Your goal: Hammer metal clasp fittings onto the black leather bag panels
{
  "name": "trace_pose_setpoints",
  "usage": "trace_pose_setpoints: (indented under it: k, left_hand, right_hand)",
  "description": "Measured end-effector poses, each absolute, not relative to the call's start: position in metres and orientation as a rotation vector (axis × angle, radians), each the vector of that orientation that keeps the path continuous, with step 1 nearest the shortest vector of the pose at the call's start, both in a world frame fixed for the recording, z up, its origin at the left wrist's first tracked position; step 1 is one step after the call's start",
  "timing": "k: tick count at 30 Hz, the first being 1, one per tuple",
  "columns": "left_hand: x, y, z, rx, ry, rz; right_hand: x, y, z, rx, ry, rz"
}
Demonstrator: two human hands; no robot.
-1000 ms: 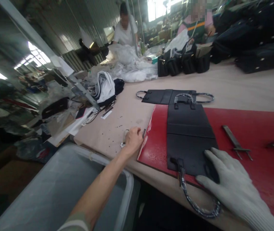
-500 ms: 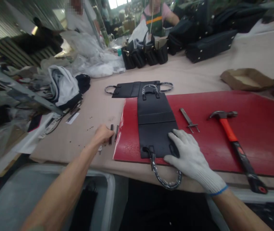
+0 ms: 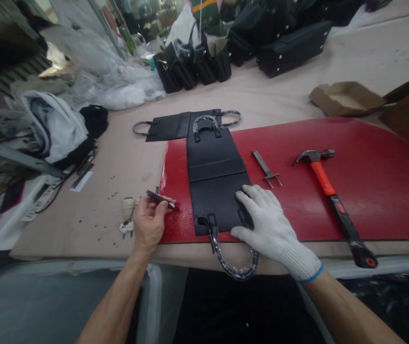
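A slim dark metal hole punch [image 3: 159,197] is pinched between the fingers of my bare left hand [image 3: 149,222], slanting over the left edge of the red board [image 3: 279,210]. My right hand [image 3: 270,224], in a white knit glove, lies with fingers spread on the lower right part of a black leather bag panel [image 3: 216,200]. The panel has a plastic-wrapped handle [image 3: 238,272] at its near end and another [image 3: 206,125] at its far end. A second metal rod [image 3: 157,190] shows partly behind the punch.
On the board to the right lie a two-pronged metal tool [image 3: 267,169] and a claw hammer [image 3: 322,177]. Another black panel [image 3: 168,126] is behind. Left of my hand stands a wrapped spool-like piece [image 3: 127,210]. Black bags [image 3: 193,67] and a brown paper tray [image 3: 348,98] stand farther back.
My left hand has picked up the punch from the table beside the board and turned it toward the panel. My right hand stays on the panel; the view has shifted.
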State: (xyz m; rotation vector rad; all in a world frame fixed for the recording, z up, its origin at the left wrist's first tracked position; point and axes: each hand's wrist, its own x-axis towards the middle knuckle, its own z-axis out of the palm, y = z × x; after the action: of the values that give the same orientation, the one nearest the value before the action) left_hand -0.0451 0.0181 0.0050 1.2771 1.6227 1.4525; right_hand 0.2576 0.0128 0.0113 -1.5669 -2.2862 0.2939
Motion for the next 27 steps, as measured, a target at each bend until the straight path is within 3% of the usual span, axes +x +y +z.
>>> trace_pose_setpoints:
  k: [12,19,27]
  left_hand:
    - [-0.048,0.0,-0.007,1.47,1.634,1.44]
    - [0.007,-0.004,0.013,1.623,1.373,1.346]
    - [0.037,0.0,-0.005,1.841,1.284,1.329]
  right_hand:
    - [0.256,0.015,0.013,-1.585,-2.302,0.269]
    - [0.257,0.015,0.009,-1.587,-2.301,0.28]
    - [0.258,0.013,0.007,-1.567,-2.276,0.287]
